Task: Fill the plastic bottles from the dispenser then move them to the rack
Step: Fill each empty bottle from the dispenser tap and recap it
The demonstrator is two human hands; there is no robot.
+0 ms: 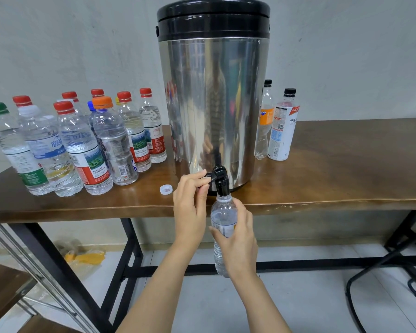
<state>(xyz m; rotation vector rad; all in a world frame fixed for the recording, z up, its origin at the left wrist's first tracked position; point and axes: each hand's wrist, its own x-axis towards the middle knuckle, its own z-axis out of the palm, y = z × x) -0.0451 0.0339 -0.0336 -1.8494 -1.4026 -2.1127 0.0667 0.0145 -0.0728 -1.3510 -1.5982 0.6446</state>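
Bottle: I have the clear plastic bottle [222, 212] upright in the air just off the table's front edge, with its open neck right under the black spout [222, 187]. I cannot tell whether neck and spout touch.
Right hand: my right hand [238, 239] is wrapped round the bottle's middle, thumb across the near side and fingers curled behind it.
Left hand: my left hand [190, 203] pinches the tap lever [208, 176] between thumb and fingertips. The lever sticks out to the left of the spout.
Dispenser: the dispenser [211, 104] is a tall steel drum with a black lid [213, 18]. It stands on the table near the front edge, and its tap reaches out over that edge.
Loose cap: a white loose cap [166, 189] lies open side up on the table, just left of the tap and apart from my left hand.
Left group: capped bottles [82, 145] stand close together on the table's left part, with red, green, white, orange and blue caps.
Right pair: two black-capped bottles stand by the drum's right side, the orange-label bottle [264, 121] partly behind it and the white-label bottle [282, 126] just beside that one.
Table: the table [334, 179] has a brown wooden top on black metal legs and stands against a pale wall.
Floor: a yellow plastic bag [84, 258] lies under the table at left, and black stool legs [382, 272] show at right.
Lower left: a metal-framed shelf [22, 263] with a wooden board, only partly in my view.
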